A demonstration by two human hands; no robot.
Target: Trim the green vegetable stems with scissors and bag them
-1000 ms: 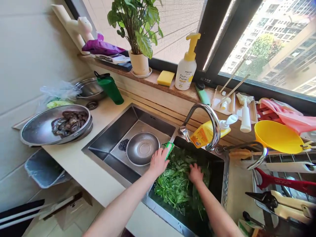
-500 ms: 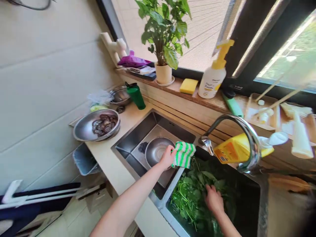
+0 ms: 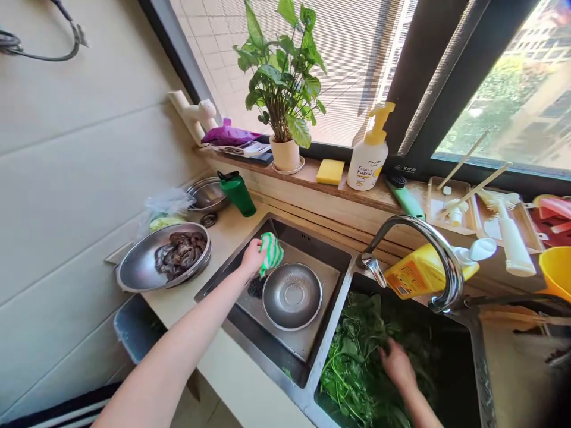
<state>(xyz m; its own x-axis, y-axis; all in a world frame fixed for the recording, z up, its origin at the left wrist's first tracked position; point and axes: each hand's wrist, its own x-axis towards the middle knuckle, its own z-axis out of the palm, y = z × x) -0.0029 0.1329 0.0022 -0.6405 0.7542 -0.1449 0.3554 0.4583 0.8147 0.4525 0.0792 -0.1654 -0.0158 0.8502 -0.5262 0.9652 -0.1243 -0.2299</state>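
Note:
My left hand [image 3: 253, 259] is closed on a green-and-white striped cloth [image 3: 270, 254], held bunched over the left sink basin [image 3: 328, 274]. Just below the cloth, a round metal strainer [image 3: 292, 296] rests on the basin floor, beside a dark scouring pad [image 3: 256, 288] partly covered by my wrist. In the right basin [image 3: 479, 351], leafy greens [image 3: 348, 362] lie in water. My right hand [image 3: 399, 362] reaches in among them; its visible fingers are stretched out, and the fingertips are partly hidden by leaves and water.
A metal bowl of dark shrimp-like pieces [image 3: 181, 255] stands on the left counter edge, near a green bottle [image 3: 238, 195]. The faucet [image 3: 422, 226] arches over the right basin, with a yellow bottle [image 3: 408, 270] behind it. A soap dispenser [image 3: 368, 160] and potted plant [image 3: 285, 153] line the sill.
My left hand has carried the striped cloth left, from the divider between the basins to the left basin's far-left side. My right hand stays among the greens. The view has shifted slightly.

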